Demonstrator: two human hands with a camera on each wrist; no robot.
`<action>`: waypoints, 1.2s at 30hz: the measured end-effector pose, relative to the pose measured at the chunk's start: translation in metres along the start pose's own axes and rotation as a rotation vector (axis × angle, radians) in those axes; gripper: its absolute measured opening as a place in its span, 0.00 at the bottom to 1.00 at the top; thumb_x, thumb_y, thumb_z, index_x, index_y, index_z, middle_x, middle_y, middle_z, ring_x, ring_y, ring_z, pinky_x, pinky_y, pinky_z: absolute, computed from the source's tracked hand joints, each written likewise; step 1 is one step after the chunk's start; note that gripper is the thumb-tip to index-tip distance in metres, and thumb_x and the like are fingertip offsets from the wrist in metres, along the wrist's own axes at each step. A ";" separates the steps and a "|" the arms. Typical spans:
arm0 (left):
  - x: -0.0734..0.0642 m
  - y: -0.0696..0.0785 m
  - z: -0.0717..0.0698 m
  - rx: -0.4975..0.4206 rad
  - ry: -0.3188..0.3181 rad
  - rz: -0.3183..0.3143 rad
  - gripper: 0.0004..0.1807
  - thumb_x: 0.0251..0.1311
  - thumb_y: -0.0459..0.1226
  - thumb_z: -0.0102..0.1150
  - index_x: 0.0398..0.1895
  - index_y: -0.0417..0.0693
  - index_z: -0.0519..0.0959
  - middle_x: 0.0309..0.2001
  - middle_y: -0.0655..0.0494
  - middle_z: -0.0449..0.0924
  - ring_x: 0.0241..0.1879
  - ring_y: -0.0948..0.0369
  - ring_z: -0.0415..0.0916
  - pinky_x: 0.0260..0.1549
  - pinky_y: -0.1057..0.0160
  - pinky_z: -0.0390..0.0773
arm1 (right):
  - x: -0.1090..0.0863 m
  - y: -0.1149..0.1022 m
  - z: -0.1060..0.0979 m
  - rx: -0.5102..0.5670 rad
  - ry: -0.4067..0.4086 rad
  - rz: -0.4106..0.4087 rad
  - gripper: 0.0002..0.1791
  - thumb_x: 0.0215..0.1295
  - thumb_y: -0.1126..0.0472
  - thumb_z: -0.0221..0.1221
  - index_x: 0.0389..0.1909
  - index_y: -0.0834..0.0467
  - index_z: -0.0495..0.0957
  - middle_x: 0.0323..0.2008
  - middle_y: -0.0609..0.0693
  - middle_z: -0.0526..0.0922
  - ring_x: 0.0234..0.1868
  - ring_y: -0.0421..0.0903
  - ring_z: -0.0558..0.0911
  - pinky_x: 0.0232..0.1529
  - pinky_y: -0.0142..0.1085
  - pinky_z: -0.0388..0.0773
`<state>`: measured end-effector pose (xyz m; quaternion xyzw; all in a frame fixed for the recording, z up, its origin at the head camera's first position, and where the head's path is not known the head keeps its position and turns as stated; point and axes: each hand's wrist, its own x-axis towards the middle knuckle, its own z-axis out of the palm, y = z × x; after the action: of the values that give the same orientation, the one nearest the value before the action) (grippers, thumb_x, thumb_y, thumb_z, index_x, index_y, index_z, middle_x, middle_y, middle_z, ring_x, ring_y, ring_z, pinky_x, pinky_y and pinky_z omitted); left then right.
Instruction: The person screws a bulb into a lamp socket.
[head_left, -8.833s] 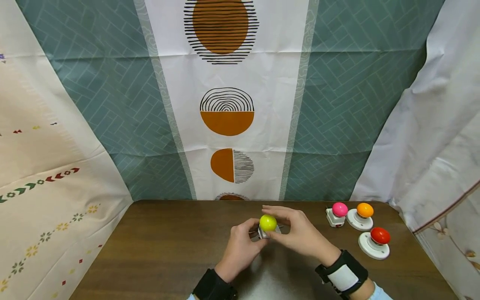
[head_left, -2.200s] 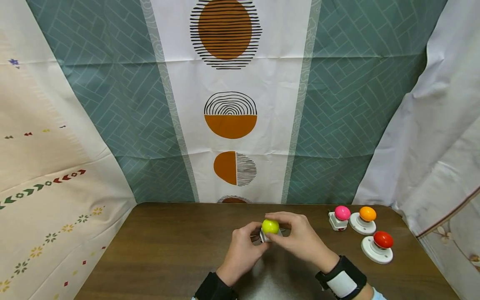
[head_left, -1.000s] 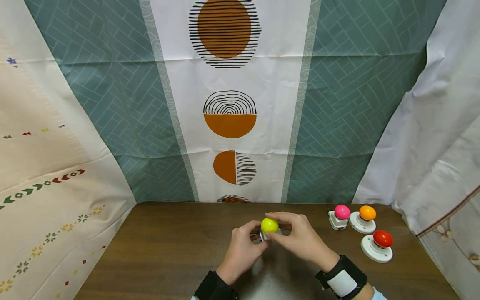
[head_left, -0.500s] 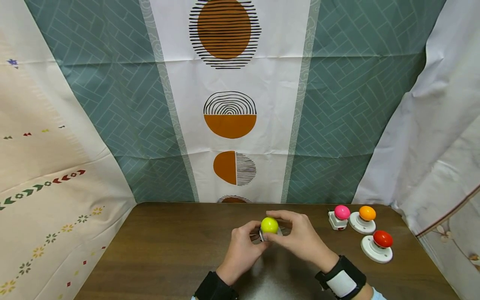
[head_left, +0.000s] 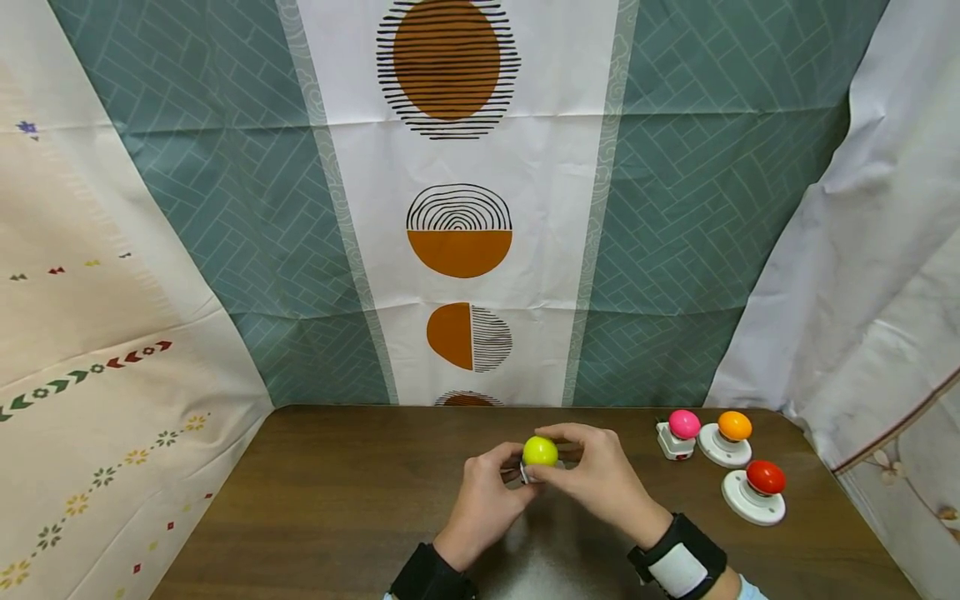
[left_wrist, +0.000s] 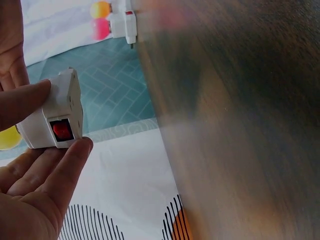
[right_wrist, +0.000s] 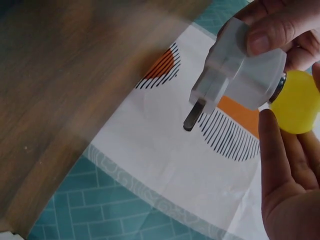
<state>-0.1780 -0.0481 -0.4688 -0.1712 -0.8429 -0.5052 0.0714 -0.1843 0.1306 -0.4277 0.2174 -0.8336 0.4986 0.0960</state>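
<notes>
A small round yellow bulb (head_left: 540, 451) sits in a white plug-in bulb holder (left_wrist: 62, 107), held just above the table in the head view. My left hand (head_left: 483, 502) grips the holder between thumb and fingers. The holder's red switch (left_wrist: 63, 130) faces the left wrist camera, and a metal plug pin (right_wrist: 194, 116) sticks out from its back in the right wrist view. Around the bulb are the thumb and fingers of my right hand (head_left: 600, 477); an index fingertip lies by the bulb's neck. How far the bulb's base sits inside the holder is hidden.
At the back right of the brown table (head_left: 360, 500) stand a pink bulb (head_left: 684, 424) in a white square holder, an orange bulb (head_left: 735, 426) and a red bulb (head_left: 766, 477) on round white bases. Patterned cloth (head_left: 675, 208) hangs behind and at both sides.
Both hands stay in nearly the same place with the bulb and holder between them. The right hand's fingers and wrist shift slightly around the bulb. The other bulbs have not moved.
</notes>
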 end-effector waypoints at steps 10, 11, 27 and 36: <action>0.001 0.001 0.000 0.005 -0.005 -0.002 0.20 0.47 0.42 0.70 0.46 0.55 0.78 0.44 0.61 0.82 0.43 0.67 0.80 0.41 0.69 0.79 | 0.001 0.001 -0.006 0.015 -0.087 -0.064 0.25 0.48 0.54 0.70 0.51 0.46 0.78 0.49 0.41 0.82 0.48 0.40 0.82 0.43 0.33 0.80; 0.001 0.001 0.000 0.000 -0.006 -0.002 0.20 0.47 0.42 0.70 0.46 0.55 0.78 0.44 0.61 0.82 0.43 0.67 0.80 0.41 0.69 0.79 | 0.001 0.001 -0.006 0.017 -0.073 -0.055 0.24 0.47 0.54 0.71 0.49 0.45 0.79 0.48 0.41 0.82 0.46 0.39 0.82 0.42 0.31 0.80; -0.001 -0.001 0.000 0.003 0.007 0.012 0.19 0.48 0.43 0.70 0.45 0.55 0.78 0.43 0.59 0.83 0.43 0.65 0.81 0.40 0.69 0.80 | 0.000 0.004 -0.005 0.009 -0.113 -0.094 0.26 0.49 0.55 0.70 0.53 0.47 0.77 0.53 0.41 0.80 0.51 0.40 0.80 0.46 0.33 0.79; 0.000 -0.001 0.002 -0.031 0.008 0.030 0.19 0.49 0.41 0.69 0.46 0.55 0.78 0.44 0.58 0.82 0.44 0.65 0.81 0.41 0.69 0.79 | -0.001 0.002 -0.002 0.034 -0.037 -0.027 0.24 0.45 0.53 0.72 0.47 0.44 0.80 0.46 0.39 0.83 0.45 0.37 0.82 0.41 0.30 0.80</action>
<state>-0.1780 -0.0466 -0.4712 -0.1830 -0.8319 -0.5179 0.0796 -0.1841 0.1336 -0.4287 0.2395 -0.8236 0.5072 0.0835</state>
